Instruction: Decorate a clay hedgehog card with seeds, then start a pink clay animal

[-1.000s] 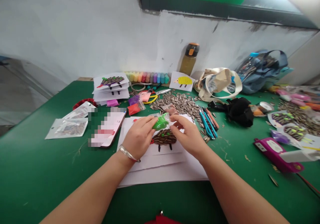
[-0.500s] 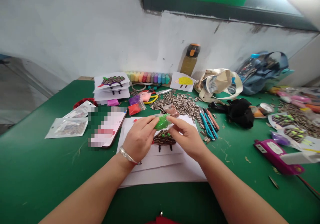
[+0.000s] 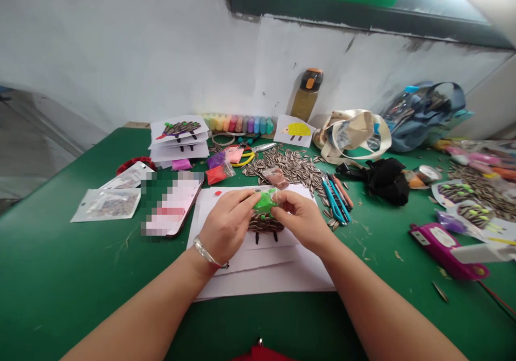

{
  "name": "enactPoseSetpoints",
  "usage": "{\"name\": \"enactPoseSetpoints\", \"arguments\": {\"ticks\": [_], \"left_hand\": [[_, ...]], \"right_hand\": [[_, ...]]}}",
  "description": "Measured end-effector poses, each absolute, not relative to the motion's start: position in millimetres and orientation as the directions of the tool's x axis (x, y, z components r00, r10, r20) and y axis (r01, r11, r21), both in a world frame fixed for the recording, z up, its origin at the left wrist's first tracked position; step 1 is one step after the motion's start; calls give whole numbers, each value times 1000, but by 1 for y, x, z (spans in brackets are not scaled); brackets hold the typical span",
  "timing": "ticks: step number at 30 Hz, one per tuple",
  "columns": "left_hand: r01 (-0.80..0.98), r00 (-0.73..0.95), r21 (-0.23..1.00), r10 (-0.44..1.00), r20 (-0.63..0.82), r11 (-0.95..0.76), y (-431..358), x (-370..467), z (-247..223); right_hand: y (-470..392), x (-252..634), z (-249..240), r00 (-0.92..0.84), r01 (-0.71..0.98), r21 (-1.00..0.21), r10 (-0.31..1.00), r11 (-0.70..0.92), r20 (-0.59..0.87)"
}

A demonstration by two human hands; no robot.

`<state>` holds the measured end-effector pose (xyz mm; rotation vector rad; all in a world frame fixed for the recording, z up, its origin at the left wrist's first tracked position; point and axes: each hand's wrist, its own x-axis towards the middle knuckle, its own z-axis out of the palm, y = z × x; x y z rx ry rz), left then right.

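Note:
Between both hands is a small clear bag of bright green modelling clay (image 3: 264, 202). My left hand (image 3: 228, 221), with a silver bangle at the wrist, has its fingers closed on the bag's left side. My right hand (image 3: 300, 221) pinches the bag's right edge. Just beneath lies a hedgehog picture (image 3: 266, 224) made of sunflower seeds, with green dots and short dark legs; the hands and bag partly cover it. It rests on a stack of white paper (image 3: 262, 283). A bit of red clay (image 3: 218, 193) sits near the paper's upper left corner.
Sunflower seeds (image 3: 288, 164) are heaped behind the paper. To the left lie a phone (image 3: 177, 205) and flat packets (image 3: 108, 205). Blue scissors (image 3: 335, 202) and pens are on the right, with a magenta glue gun (image 3: 447, 250) farther out. A bottle (image 3: 307, 96) stands by the wall.
The green bag has shifted slightly right and down, covering more of the hedgehog picture. Both hands keep hold of it, and the fingers have moved a little.

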<state>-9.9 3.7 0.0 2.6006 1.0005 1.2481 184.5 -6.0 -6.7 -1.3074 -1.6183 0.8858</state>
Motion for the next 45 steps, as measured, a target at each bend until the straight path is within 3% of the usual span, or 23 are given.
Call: {"name": "enactPoseSetpoints", "arguments": {"ticks": [10,17,24,32,38,45], "left_hand": [[528,435,324,578,690,-785,5,-12,-2],[539,399,309,561,726,-783,8,-13,0],[551,383,314,568,728,-773,9,-14,-2],[555,380,313,570,729,-771,9,-14,-2],[563,371,318,577,727,-763,7,-13,-1],[535,394,327,572,719,-779,7,-12,-3]], "right_hand": [[-11,183,4,-114,481,-853,979,204,170],[-9,182,-2,-92,225,-970,993,96,77],[-10,185,5,-182,42,-998,982,-50,-57],[-8,186,-3,-148,250,-965,988,77,40],[-8,182,-6,-150,204,-975,987,90,59],[-10,186,-1,-162,432,-895,986,109,42]]}}
